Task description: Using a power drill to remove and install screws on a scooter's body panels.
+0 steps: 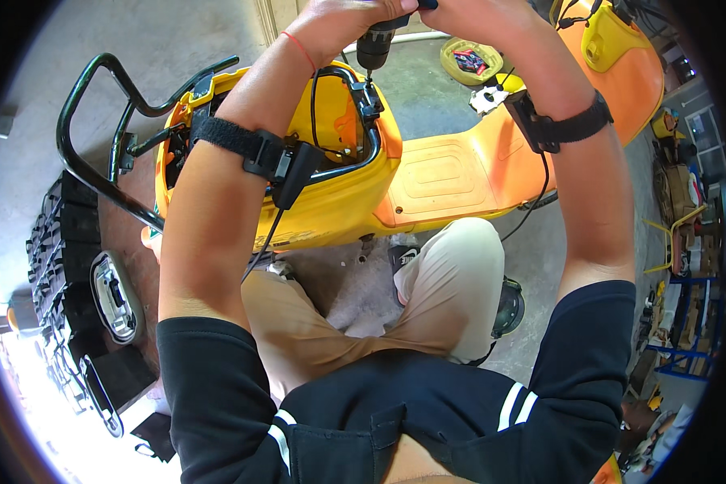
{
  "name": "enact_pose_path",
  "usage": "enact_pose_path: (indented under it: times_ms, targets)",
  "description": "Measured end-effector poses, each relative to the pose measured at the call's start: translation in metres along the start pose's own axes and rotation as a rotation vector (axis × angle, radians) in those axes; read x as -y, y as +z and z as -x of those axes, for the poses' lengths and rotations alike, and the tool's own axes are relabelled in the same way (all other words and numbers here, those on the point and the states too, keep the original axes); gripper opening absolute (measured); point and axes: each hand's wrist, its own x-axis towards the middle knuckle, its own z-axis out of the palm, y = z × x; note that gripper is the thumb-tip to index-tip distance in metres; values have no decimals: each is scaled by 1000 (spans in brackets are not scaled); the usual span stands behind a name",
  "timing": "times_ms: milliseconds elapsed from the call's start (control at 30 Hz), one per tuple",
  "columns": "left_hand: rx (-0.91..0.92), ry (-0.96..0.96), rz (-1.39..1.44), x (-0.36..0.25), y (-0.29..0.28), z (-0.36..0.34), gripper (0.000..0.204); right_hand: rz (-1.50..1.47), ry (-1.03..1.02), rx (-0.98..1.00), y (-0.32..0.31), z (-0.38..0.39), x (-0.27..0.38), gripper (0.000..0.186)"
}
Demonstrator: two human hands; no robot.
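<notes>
A black power drill (374, 47) points down over the yellow scooter body (306, 218). My left hand (348, 14) closes round the drill's upper part, and my right hand (477, 18) meets it from the other side, also closed on it. The upper edge of the picture cuts off both hands and most of the drill. Below the chuck, the thin bit reaches a black metal bracket (368, 103) on the scooter's tubular frame. That frame rings an open cavity (324, 113), in which a black cable hangs.
An orange footboard (440, 179) extends right toward the scooter's front panel (621, 73). Behind it, a yellow bowl (469, 61) of small red and black parts sits on the floor. A black tubular rail (81, 153) juts out left. Black crates (60, 266) stand farther left; shelves (690, 323) line the right.
</notes>
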Motion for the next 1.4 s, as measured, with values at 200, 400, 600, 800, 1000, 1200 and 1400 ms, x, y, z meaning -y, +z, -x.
enact_pose_path:
  times_ms: [200, 400, 600, 800, 1000, 1200, 1400]
  targets:
    - [-19, 15, -40, 5, 1, 0, 72, -6, 2, -17, 5, 1, 0, 37]
    - [-42, 33, -15, 11, 3, -2, 74, -34, -24, -33, 5, 2, 0, 40]
    - [-66, 73, -124, 9, 4, -2, 73, 7, -27, -35, 8, 1, -1, 39]
    - [-42, -9, -55, 4, 3, 1, 71, 8, 21, -9, 5, 1, 1, 36]
    - [-76, 1, -131, 2, 5, 0, 70, 6, 4, 17, -1, 0, 0, 38]
    - [8, 31, 82, 1, 2, -2, 69, -45, -33, -6, -4, -1, -2, 40]
    - [35, 11, 83, -2, -2, -2, 67, -20, -21, 22, -5, -3, -1, 38]
